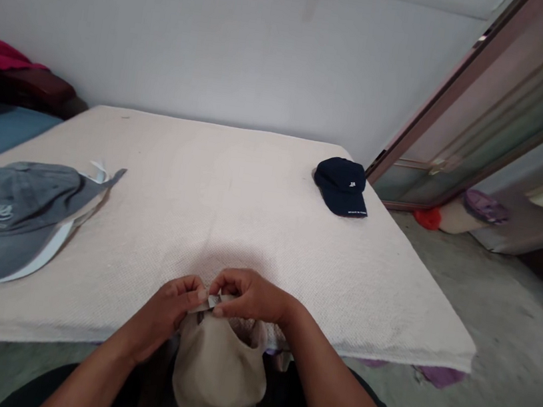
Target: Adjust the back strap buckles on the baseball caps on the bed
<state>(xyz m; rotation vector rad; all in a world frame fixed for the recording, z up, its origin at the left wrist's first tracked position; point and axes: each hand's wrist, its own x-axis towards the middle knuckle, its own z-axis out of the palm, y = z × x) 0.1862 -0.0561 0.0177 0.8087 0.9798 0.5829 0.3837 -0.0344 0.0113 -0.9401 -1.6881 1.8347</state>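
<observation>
A beige cap hangs at the table's front edge, its rounded crown toward me and its back opening up by my fingers. My left hand pinches the cap's back strap between thumb and fingers. Close beside it, my right hand is closed on the same strap, near a small whitish tab or buckle between the two hands. The fingers partly hide the strap, so how it is fastened cannot be seen.
A white cloth-covered table spreads out before me. Grey caps with light lettering lie at the left, seemingly stacked. A navy cap rests near the right edge. Behind stands a pale wall; a concrete floor is at right.
</observation>
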